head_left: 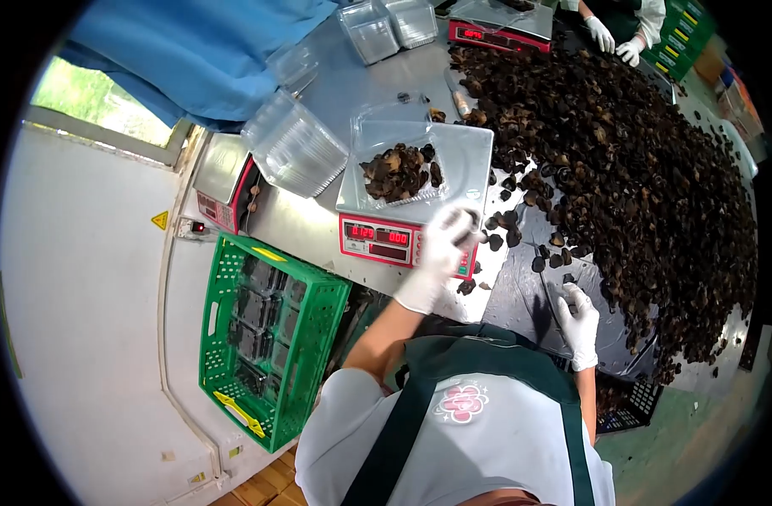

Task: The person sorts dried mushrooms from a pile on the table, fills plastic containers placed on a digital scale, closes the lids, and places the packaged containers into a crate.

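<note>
My left hand (443, 246), white-gloved and blurred, is over the right side of the scale's (377, 240) front panel, its fingers closed around a dark mushroom piece (468, 229). On the scale's metal plate sits an open clear plastic box (437, 173) with a heap of dark dried mushrooms (397, 173) in it. The red display reads about 0.129. My right hand (579, 325), also gloved, hovers near the table's edge with thumb and fingers apart and nothing visible in them. Beside it spreads a large pile of dark mushrooms (631, 185).
Stacked clear boxes (297, 148) stand left of the scale, near a second scale (226, 181). A green crate (276, 422) with packed clear boxes is at lower left. Across the table, a co-worker's gloved hands (615, 44) are by the pile, near another scale (500, 35).
</note>
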The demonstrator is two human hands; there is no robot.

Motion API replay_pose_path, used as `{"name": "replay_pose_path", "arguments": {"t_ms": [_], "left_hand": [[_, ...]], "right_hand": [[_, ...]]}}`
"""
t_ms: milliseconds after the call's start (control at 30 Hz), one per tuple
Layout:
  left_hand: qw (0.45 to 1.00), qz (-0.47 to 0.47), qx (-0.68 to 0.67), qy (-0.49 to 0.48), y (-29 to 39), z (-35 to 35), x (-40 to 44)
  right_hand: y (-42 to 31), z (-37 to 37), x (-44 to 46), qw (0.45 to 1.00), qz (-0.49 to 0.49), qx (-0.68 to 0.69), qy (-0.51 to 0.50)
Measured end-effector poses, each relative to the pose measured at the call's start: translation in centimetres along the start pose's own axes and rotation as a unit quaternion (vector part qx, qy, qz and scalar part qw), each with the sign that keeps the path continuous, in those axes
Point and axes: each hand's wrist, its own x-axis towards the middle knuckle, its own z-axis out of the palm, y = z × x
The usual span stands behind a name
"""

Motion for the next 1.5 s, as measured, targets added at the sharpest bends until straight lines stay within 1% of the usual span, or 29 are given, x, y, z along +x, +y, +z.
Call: {"name": "replay_pose_path", "arguments": {"t_ms": [33,67,100,133,167,200,233,267,333,400,467,533,600,667,700,800,833,867,933,1033,1133,1200,1267,1300,1333,1367,1400,1433,1500], "left_hand": [[0.996,0.085,0.032,0.015,3.0,-0.2,0.7],[0.977,0.181,0.09,0.065,4.9,-1.1,1.6],[0.946,0.281,0.151,0.052,6.0,-3.6,3.2],[0.825,0.41,0.375,0.103,6.9,-6.3,5.1],[0.748,0.463,0.464,0.106,8.5,-6.3,5.2],[0.708,0.418,0.565,0.072,9.2,-7.5,6.1],[0.629,0.378,0.679,0.018,9.1,-9.9,7.4],[0.556,0.314,0.769,0.0,9.0,-10.4,7.6],[0.574,0.295,0.764,-0.014,8.5,-11.0,7.9],[0.553,0.273,0.786,-0.037,9.5,-10.6,7.8],[0.616,0.289,0.732,-0.031,10.5,-9.7,7.6],[0.642,0.314,0.699,-0.017,11.3,-9.4,7.6],[0.718,0.323,0.617,-0.014,12.0,-9.6,7.7],[0.729,0.32,0.605,0.014,12.7,-10.1,7.5],[0.711,0.329,0.62,0.036,12.9,-10.4,7.4],[0.712,0.323,0.62,0.062,13.3,-12.4,7.3],[0.713,0.326,0.617,0.072,13.2,-13.1,7.4],[0.71,0.323,0.621,0.077,13.0,-13.7,7.4],[0.716,0.31,0.62,0.081,12.6,-14.5,7.7],[0.725,0.316,0.607,0.078,11.7,-14.8,8.6],[0.709,0.313,0.628,0.074,11.5,-13.8,8.8],[0.716,0.31,0.621,0.072,11.4,-13.7,9.0],[0.726,0.297,0.618,0.062,11.3,-13.7,8.9],[0.749,0.288,0.594,0.058,11.1,-13.8,8.9],[0.75,0.287,0.593,0.063,10.9,-13.8,8.7],[0.74,0.291,0.604,0.058,10.9,-13.7,8.6],[0.729,0.295,0.615,0.052,10.9,-13.5,8.4],[0.725,0.294,0.621,0.051,10.9,-13.3,8.3],[0.718,0.299,0.628,0.032,10.9,-13.1,8.5]], "right_hand": [[-0.1,0.1,0.0,1.0,0.016,0.004,-0.002],[-0.1,0.2,-0.1,0.999,0.035,0.007,-0.003],[0.4,0.7,0.0,0.998,0.065,0.013,-0.003],[-1.2,0.5,0.4,0.998,0.068,0.009,0.002],[-2.0,0.5,0.9,0.997,0.076,0.014,0.001],[-3.0,0.4,1.6,0.998,0.062,-0.003,0.003],[-2.7,0.9,2.1,0.997,0.049,-0.05,0.015],[-1.5,1.6,2.6,0.995,0.0,-0.09,0.042],[-1.8,1.7,4.0,0.994,0.031,-0.095,0.05],[-2.9,1.2,6.1,0.989,0.114,-0.088,0.034],[-0.5,2.2,8.8,0.985,0.132,-0.092,0.06],[0.9,3.0,11.8,0.977,0.109,-0.158,0.089],[1.8,4.5,14.3,0.962,0.096,-0.221,0.126],[1.3,6.2,15.9,0.942,0.134,-0.298,0.074],[1.2,7.6,16.0,0.941,0.125,-0.306,0.072],[2.8,11.1,15.2,0.956,0.015,-0.269,0.115],[2.5,11.7,14.8,0.958,-0.02,-0.237,0.159],[2.4,11.8,14.8,0.965,0.001,-0.214,0.151],[2.5,11.8,15.6,0.97,-0.022,-0.149,0.189],[-0.7,10.3,18.0,0.972,0.03,-0.174,0.158],[-2.4,10.7,20.5,0.975,0.064,-0.201,0.073],[-2.8,11.4,21.3,0.961,0.085,-0.261,-0.033],[-0.7,12.0,21.2,0.98,0.027,-0.195,0.023],[0.3,12.0,21.1,0.99,0.022,-0.124,0.059],[0.4,11.9,20.6,0.993,0.062,0.0,0.097],[0.6,11.5,19.9,0.988,0.086,0.071,0.108],[0.8,11.1,19.4,0.976,0.11,0.141,0.12],[1.2,11.1,19.1,0.931,0.134,0.317,0.118],[2.3,10.1,18.5,0.88,0.208,0.415,0.103]]}}
